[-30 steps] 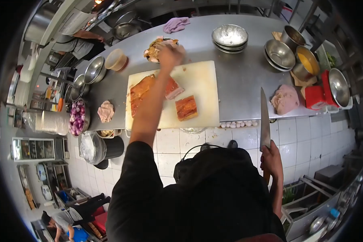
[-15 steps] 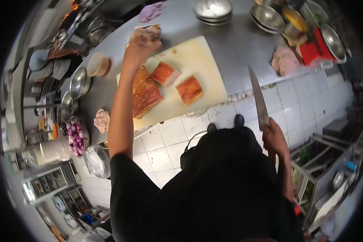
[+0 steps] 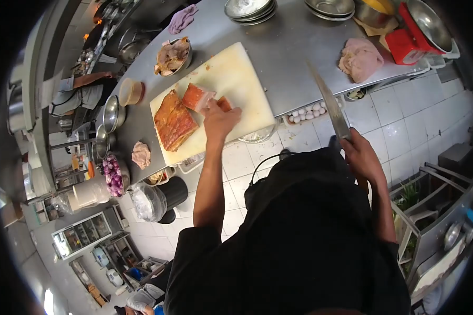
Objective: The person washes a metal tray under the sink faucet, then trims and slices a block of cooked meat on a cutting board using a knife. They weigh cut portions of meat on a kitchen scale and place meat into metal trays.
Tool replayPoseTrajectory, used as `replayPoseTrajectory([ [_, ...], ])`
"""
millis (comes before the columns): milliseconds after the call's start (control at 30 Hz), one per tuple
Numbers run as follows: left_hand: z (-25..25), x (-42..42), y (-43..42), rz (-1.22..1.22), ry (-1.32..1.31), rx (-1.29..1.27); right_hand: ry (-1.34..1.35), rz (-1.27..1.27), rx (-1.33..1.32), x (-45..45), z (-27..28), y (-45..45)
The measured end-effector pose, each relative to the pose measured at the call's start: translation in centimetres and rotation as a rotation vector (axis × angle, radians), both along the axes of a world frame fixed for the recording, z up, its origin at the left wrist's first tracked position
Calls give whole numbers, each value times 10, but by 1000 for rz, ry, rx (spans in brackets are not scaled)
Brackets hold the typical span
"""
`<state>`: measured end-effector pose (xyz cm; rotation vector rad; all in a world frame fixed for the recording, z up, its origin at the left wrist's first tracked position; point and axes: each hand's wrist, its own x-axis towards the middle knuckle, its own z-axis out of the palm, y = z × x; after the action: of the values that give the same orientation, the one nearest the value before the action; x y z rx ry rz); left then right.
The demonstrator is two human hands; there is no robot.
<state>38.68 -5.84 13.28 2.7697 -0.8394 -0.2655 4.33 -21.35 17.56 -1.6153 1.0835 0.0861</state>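
Observation:
My left hand is over the cutting board, its fingers and thumb closed around a small piece of roast pork that it partly covers. Beside it lies another cut piece with reddish skin. A larger slab of roast pork rests on the board's left side. In my right hand is the handle of a large knife, its blade pointing away from me, off to the right of the board. Behind the board stands a metal bowl of meat scraps.
Stacked metal bowls and a piece of pale raw meat sit on the steel table. A bowl of purple onions is at left. Eggs show below the front edge. Another person stands at far left.
My left hand has left the bowl of meat scraps and come back toward me onto the small pork piece. The knife stays in my right hand, and the view has shifted.

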Motion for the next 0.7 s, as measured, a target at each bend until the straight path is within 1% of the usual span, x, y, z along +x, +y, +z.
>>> replayPoseTrajectory([
  [33,4,3,2,6,-21,12,-49,3,-37,-14,-8,-8],
  [100,21,3,2,140,597,-434,-124,6,-61,-33,-13,-24],
  [133,31,-3,-2,172,737,-577,-87,21,-54,-44,-7,-35],
  [167,39,-10,-12,163,718,-570,-48,30,-48,-54,-4,-45],
  [233,62,-27,-42,70,1081,-884,-84,23,-64,-76,-9,-62],
  [267,70,-33,-60,22,1196,-921,-62,34,-80,-86,-7,-70],
  [300,81,-41,-84,-18,1193,-923,-38,37,-104,-95,-6,-79],
  [333,96,-55,-112,-94,1251,-917,-21,59,-136,-103,-7,-87],
  [367,111,-70,-142,-180,1319,-902,-73,46,-214,-114,-8,-92],
  [433,142,-101,-210,-341,1241,-790,-70,37,-225,-129,-4,-102],
  [500,175,-137,-282,-468,1012,-668,-79,3,-262,-142,-3,-106],
  [567,199,-169,-354,-761,670,-598,-56,-41,-296,-151,-5,-109],
  [600,214,-190,-384,-845,617,-575,-62,-39,-270,-154,-4,-110],
  [633,221,-211,-413,-919,559,-555,-73,-30,-243,-155,-2,-110],
  [700,219,-238,-473,-974,415,-468,-58,-65,-213,-162,7,-109],
])
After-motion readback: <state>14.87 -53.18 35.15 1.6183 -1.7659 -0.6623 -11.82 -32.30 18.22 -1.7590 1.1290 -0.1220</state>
